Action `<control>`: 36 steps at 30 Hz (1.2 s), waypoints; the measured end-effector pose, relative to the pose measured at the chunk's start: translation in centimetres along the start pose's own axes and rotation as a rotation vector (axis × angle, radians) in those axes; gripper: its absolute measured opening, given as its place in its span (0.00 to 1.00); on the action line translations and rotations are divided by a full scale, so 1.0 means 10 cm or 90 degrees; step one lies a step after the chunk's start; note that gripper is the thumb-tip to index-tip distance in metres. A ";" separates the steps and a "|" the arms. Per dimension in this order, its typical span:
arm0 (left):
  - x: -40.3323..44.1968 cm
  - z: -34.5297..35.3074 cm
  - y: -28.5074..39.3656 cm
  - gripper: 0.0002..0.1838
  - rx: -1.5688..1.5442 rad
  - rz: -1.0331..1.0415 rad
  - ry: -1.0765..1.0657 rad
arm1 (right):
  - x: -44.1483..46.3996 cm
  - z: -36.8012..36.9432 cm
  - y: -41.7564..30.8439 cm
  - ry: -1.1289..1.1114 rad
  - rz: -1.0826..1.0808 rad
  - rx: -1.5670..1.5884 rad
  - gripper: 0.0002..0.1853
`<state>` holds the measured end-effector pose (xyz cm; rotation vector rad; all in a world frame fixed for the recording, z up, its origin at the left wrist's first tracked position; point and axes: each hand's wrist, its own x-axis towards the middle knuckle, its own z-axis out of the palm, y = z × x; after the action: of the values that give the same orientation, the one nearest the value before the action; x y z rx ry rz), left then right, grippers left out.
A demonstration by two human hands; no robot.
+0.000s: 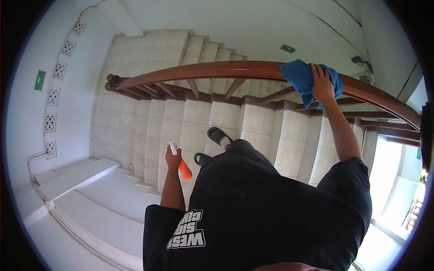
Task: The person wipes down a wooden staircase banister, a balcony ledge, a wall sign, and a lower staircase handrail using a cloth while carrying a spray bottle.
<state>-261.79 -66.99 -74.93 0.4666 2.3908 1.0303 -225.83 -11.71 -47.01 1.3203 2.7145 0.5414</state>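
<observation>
My left hand (pixel 172 159) is closed around the neck of a spray bottle (pixel 185 170) with an orange body and a white nozzle, held out over the steps. My right hand (pixel 322 85) presses a crumpled blue cloth (pixel 298 77) onto the top of a brown wooden handrail (pixel 217 70). The fingers curl over the cloth, which drapes down both sides of the rail. Part of the cloth is hidden beneath the hand.
Pale tiled stairs (pixel 257 119) run beneath me, and my feet in dark slides (pixel 219 135) stand on them. Wooden balusters (pixel 235 88) hold up the rail. A further flight (pixel 209 53) lies beyond it. A white ledge (pixel 86 178) borders the left wall.
</observation>
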 end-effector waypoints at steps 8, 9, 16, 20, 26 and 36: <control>-0.67 -0.26 -0.54 0.20 0.033 0.009 0.025 | 0.69 0.07 -1.42 -0.128 -0.268 0.121 0.48; -0.79 -0.30 -0.64 0.20 0.022 0.002 0.047 | 0.72 0.11 -1.66 -0.125 -0.272 0.120 0.48; -1.53 -0.59 -1.25 0.20 0.091 -0.151 0.067 | 0.52 0.25 -1.76 -0.067 -0.096 0.154 0.45; -1.77 -0.54 -1.64 0.22 0.124 -0.178 0.113 | 0.23 0.05 -0.69 0.001 -0.004 0.048 0.49; -2.08 -0.29 -2.06 0.21 0.009 -0.318 0.117 | 0.21 -0.54 -0.47 -0.136 0.069 -0.063 0.56; -1.91 -0.29 -1.57 0.21 0.037 -0.274 0.158 | 1.21 0.05 -1.70 -0.273 -0.246 0.104 0.48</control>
<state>-249.50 -88.25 -79.19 -0.1670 2.5815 0.8614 -245.97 -11.83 -52.30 0.7809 2.5791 -0.0027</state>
